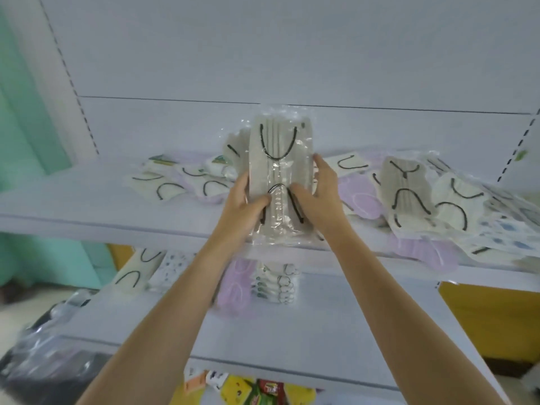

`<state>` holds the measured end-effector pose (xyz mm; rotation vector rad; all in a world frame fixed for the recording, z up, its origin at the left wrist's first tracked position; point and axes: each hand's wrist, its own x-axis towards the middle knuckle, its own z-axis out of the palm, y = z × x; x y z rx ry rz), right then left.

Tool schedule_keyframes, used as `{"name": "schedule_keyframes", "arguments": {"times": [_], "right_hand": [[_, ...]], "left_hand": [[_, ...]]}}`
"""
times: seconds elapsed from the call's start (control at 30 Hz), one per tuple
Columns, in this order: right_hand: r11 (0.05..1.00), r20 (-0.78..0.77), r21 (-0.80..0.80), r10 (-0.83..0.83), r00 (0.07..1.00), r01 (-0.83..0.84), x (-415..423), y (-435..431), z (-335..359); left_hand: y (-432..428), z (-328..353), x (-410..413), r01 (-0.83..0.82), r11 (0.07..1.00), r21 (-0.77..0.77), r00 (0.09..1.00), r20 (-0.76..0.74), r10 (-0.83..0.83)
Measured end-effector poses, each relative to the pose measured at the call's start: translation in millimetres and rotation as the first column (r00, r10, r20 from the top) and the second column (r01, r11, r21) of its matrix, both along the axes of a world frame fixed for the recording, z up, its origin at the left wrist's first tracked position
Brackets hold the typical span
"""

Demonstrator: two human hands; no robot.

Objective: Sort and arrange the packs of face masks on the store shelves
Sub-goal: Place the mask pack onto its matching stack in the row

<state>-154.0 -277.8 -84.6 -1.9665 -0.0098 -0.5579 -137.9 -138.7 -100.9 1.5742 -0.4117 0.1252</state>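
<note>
A clear plastic pack of grey face masks with black ear loops (280,159) stands upright above the front of the upper shelf (87,200). My left hand (248,203) grips its lower left edge, thumb across the front. My right hand (317,191) holds the lower right edge, thumb on the front and fingers behind. More grey packs (406,188) lie loosely piled on the shelf's right side, with cream packs (172,185) on the left and lilac packs (362,200) among them.
The lower shelf (321,331) carries a grey pack (137,273), a spotted pack (172,267), lilac packs (236,285) and a stack of white packs (277,285). Colourful goods (248,390) sit below. A dark bag (43,361) lies bottom left. Yellow panel at right (491,323).
</note>
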Motion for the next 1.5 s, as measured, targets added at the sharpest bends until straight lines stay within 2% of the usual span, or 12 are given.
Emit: {"name": "schedule_keyframes", "arguments": {"times": [0.1,0.2,0.37,0.47,0.57,0.63,0.73,0.97,1.17,1.27,1.43,1.5], "right_hand": [[0.983,-0.044,0.120,0.142,0.989,-0.136,-7,41,-5],[0.974,-0.026,0.058,0.220,0.975,-0.219,-16,93,-24],[0.972,-0.066,0.026,0.235,0.970,-0.234,-39,177,-76],[0.971,-0.118,-0.018,0.233,0.965,-0.237,-52,222,-116],[0.967,-0.204,0.088,0.254,0.945,-0.241,-52,257,-159],[0.951,-0.295,0.209,0.282,0.913,-0.226,-50,270,-187],[0.929,-0.457,0.334,0.306,0.835,-0.158,-44,279,-218],[0.920,-0.595,0.363,0.107,0.796,0.147,-6,269,-250],[0.926,-0.667,0.332,0.098,0.739,0.177,61,252,-273],[0.954,-0.719,0.248,0.064,0.692,0.170,88,251,-291],[0.981,-0.572,0.143,-0.027,0.820,0.132,134,246,-322],[0.988,-0.565,0.081,-0.066,0.822,0.135,158,240,-333]], "left_hand": [[50,-6,-6,0.057,0.998,-0.017,0.998,0.008,-0.057],[100,-20,-14,0.098,0.995,0.017,0.994,-0.044,-0.098],[191,-64,-33,0.134,0.991,0.023,0.968,-0.215,-0.126],[234,-106,-42,0.118,0.987,0.112,0.942,-0.326,-0.076],[260,-142,-45,0.016,0.990,0.137,0.904,-0.426,0.045],[271,-164,-41,-0.072,0.988,0.136,0.856,-0.500,0.131],[279,-192,-24,-0.118,0.989,0.091,0.764,-0.627,0.149],[264,-225,17,0.256,0.933,0.254,0.602,-0.797,0.052],[241,-244,77,0.187,0.931,0.314,0.704,-0.704,0.096],[234,-264,108,0.191,0.923,0.333,0.728,-0.679,0.095],[218,-297,154,0.137,0.906,0.401,0.831,-0.544,0.115],[212,-312,175,0.109,0.883,0.456,0.887,-0.445,0.120]]}}
